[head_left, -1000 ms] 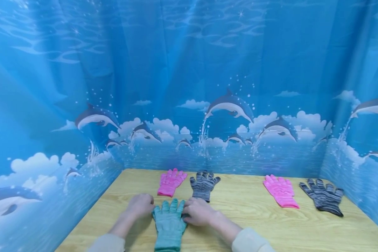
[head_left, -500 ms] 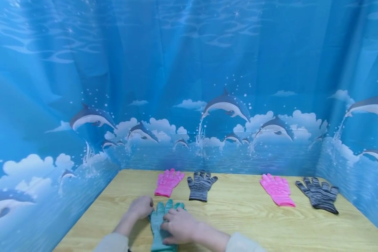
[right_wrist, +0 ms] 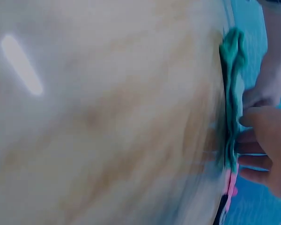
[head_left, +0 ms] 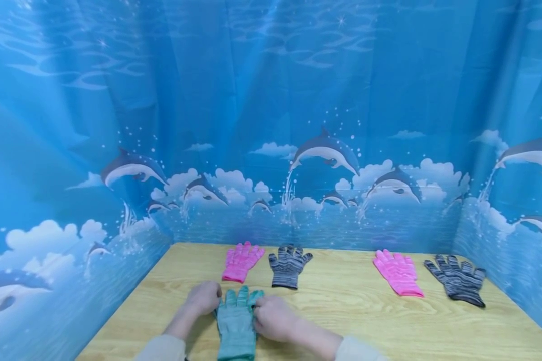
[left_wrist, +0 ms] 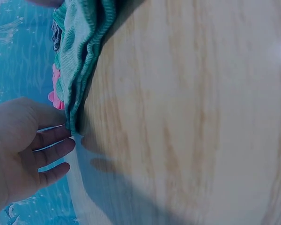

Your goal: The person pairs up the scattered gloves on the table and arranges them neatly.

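The head view looks forward and down from above the near side, standing back enough to take in both hands, much of the table (head_left: 366, 326) and, across most of its height, the curtain (head_left: 271, 100) beyond. The left wrist view sits close over the wood, turned sideways so that the curtain runs along its left edge, with the left hand (left_wrist: 25, 150) at that side; the right wrist view, also close, is turned the other way, curtain and right hand (right_wrist: 271, 145) at its right edge. All three share the green glove (head_left: 237, 326).
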Tool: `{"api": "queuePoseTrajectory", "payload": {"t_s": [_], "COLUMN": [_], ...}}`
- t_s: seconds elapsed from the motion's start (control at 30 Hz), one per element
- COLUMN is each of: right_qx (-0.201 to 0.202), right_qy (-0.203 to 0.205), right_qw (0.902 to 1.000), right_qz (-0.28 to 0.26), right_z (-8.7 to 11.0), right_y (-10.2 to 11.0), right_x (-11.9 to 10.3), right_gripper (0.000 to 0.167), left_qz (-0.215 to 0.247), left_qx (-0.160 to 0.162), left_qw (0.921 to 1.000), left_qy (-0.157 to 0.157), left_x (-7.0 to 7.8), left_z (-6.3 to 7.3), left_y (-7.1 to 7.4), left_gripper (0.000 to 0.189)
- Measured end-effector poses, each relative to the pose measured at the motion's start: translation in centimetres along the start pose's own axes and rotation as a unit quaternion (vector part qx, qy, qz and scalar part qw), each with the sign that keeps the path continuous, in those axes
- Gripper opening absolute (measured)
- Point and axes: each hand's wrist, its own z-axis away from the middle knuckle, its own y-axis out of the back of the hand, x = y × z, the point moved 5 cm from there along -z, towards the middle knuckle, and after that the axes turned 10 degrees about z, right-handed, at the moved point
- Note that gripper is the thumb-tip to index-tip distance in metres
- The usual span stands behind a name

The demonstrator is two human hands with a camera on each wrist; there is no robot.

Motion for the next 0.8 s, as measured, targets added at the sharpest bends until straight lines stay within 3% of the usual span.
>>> {"api": "queuePoseTrajectory", "payload": {"t_s": [0.27, 0.37, 0.5, 0.67, 0.8], "right_qx": [-0.028, -0.042, -0.034, -0.013, -0.049], "right_qy": [0.032, 0.024, -0.049, -0.174, -0.201], "right_qw": [0.9991, 0.9986, 0.9961, 0.9812, 0.9756], "right_qz": [-0.002, -0.02, -0.064, -0.083, -0.075], "right_z": [0.8, 0.7, 0.1, -1.0, -1.8], "right_y": [-0.5, -0.5, -0.8, -1.7, -2.9], "right_x": [1.6, 2.0, 3.1, 4.6, 4.8], "right_gripper": [0.013, 0.012, 0.011, 0.004, 0.003], "left_qz": [-0.014, -0.019, -0.023, -0.017, -0.002], "left_qx": [0.014, 0.015, 0.01, 0.005, 0.005], "left_qw": [0.9997, 0.9996, 0.9996, 0.9998, 0.9999], "left_qy": [-0.012, -0.013, -0.013, -0.013, -0.015], "left_x": [0.3, 0.3, 0.3, 0.3, 0.3], "left_z": [0.2, 0.2, 0.1, 0.2, 0.3], "left_y": [0.5, 0.6, 0.5, 0.5, 0.4], "left_gripper": [0.012, 0.011, 0.01, 0.013, 0.02]}}
